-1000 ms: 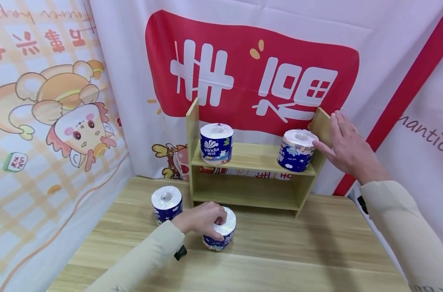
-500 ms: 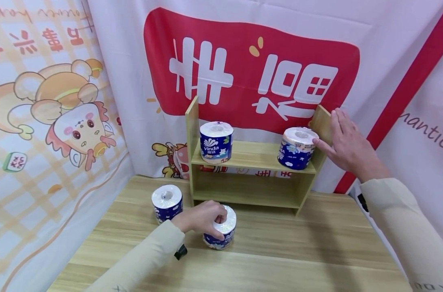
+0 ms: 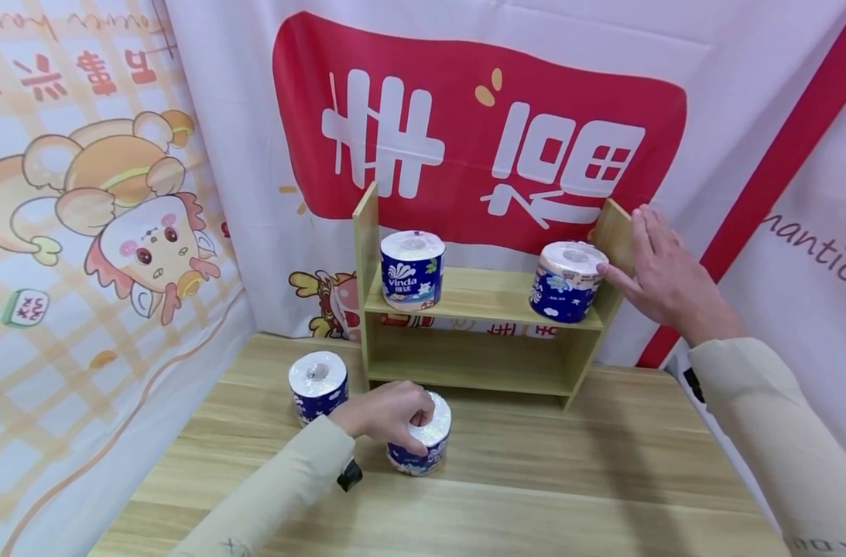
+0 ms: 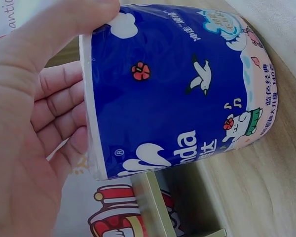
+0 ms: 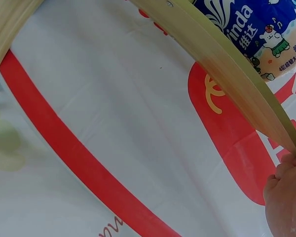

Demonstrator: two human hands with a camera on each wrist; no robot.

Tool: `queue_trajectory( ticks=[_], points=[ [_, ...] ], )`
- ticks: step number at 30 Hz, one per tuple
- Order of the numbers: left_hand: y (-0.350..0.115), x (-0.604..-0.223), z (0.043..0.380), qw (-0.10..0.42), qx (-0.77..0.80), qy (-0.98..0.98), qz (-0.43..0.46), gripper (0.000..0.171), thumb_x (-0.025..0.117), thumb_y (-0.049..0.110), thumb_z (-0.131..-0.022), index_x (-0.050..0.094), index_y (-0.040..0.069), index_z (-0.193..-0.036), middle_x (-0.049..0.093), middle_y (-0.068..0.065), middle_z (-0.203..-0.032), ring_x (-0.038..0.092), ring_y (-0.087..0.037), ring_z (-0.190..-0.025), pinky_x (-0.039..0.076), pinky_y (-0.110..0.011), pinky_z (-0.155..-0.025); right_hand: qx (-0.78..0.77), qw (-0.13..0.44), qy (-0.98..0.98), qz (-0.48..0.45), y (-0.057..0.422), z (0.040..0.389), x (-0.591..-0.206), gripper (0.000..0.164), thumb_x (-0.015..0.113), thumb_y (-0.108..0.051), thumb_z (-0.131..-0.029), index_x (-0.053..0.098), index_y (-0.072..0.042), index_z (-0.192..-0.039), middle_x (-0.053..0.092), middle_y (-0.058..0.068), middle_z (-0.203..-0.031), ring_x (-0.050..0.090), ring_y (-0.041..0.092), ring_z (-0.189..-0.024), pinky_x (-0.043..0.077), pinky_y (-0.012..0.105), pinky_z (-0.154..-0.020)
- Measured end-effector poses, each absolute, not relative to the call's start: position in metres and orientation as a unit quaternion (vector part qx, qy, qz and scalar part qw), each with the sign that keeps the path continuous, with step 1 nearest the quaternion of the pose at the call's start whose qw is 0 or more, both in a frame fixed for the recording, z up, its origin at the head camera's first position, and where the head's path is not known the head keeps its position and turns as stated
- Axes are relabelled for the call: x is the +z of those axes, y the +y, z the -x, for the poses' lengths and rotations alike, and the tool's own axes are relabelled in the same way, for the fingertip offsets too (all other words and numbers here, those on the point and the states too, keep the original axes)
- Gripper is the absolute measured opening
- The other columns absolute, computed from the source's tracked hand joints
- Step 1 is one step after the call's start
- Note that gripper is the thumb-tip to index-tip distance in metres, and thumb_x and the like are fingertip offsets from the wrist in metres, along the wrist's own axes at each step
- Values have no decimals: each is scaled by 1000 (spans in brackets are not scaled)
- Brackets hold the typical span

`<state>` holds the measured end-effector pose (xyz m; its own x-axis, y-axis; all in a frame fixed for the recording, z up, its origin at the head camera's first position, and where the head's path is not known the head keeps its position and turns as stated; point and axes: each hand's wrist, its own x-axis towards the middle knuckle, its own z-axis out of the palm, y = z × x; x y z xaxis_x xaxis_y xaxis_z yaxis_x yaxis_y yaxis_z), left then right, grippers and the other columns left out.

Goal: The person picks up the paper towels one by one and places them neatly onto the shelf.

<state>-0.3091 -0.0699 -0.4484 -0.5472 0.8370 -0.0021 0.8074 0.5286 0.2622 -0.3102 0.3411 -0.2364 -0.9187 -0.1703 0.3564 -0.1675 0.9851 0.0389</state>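
Note:
My left hand [image 3: 388, 415] holds a wrapped toilet roll [image 3: 420, 450] that stands upright on the table in front of the shelf. In the left wrist view its thumb [image 4: 101, 11] lies over the blue wrapper's edge, and the other fingers bend over the white end. My right hand [image 3: 676, 280] lies with straight fingers along the outer side of the shelf's right panel [image 3: 611, 244]. Its thumb reaches toward a second toilet roll [image 3: 567, 290] at the right end of the upper board. A third toilet roll [image 3: 412, 275] stands at that board's left end.
Another toilet roll [image 3: 318, 387] is on the wooden table [image 3: 520, 510], just left of my left wrist. The small wooden shelf [image 3: 478, 363] has a lower board too. Printed cloth [image 3: 478, 155] hangs close behind it, with more cloth along both sides.

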Motion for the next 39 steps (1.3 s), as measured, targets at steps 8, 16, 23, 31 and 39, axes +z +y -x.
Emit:
queue_trajectory(
  ticks=[8, 16, 23, 31, 39],
  points=[
    [-73, -446, 310, 48, 145, 857, -492, 34, 77, 44, -74, 53, 19, -74, 48, 5, -70, 41, -2, -63, 32, -15, -54, -2, 180, -980, -87, 341, 309, -237, 102, 45, -65, -90, -17, -15, -153, -17, 8, -163, -12, 36, -151, 20, 68, -113],
    [-71, -438, 312, 47, 151, 855, -495, 33, 75, 39, -73, 53, 16, -74, 48, 3, -71, 40, -3, -64, 31, -15, -54, 0, 179, -980, -82, 340, 309, -236, 102, 45, -65, -90, -18, -15, -153, -14, 10, -164, -10, 36, -151, 24, 69, -110],
    [-70, -434, 317, 25, 140, 854, -500, 29, 74, 37, -72, 51, 19, -74, 48, 5, -73, 42, -4, -69, 33, -15, -58, 0, 178, -980, -85, 340, 310, -236, 103, 46, -65, -90, -17, -14, -153, -15, 10, -164, -11, 37, -151, 21, 68, -112],
    [-67, -429, 321, 20, 148, 855, -497, 30, 74, 40, -75, 52, 19, -78, 47, 7, -77, 45, -6, -77, 35, -17, -61, -5, 181, -980, -82, 342, 310, -235, 104, 47, -64, -89, -18, -14, -153, -14, 11, -164, -10, 37, -151, 24, 69, -110],
    [-65, -427, 322, 3, 158, 850, -503, 27, 73, 39, -75, 53, 21, -83, 50, 7, -81, 45, -6, -85, 37, -24, -72, -2, 176, -981, -81, 340, 310, -236, 104, 47, -65, -89, -19, -15, -153, -15, 10, -164, -10, 37, -151, 23, 69, -111]
  ],
)
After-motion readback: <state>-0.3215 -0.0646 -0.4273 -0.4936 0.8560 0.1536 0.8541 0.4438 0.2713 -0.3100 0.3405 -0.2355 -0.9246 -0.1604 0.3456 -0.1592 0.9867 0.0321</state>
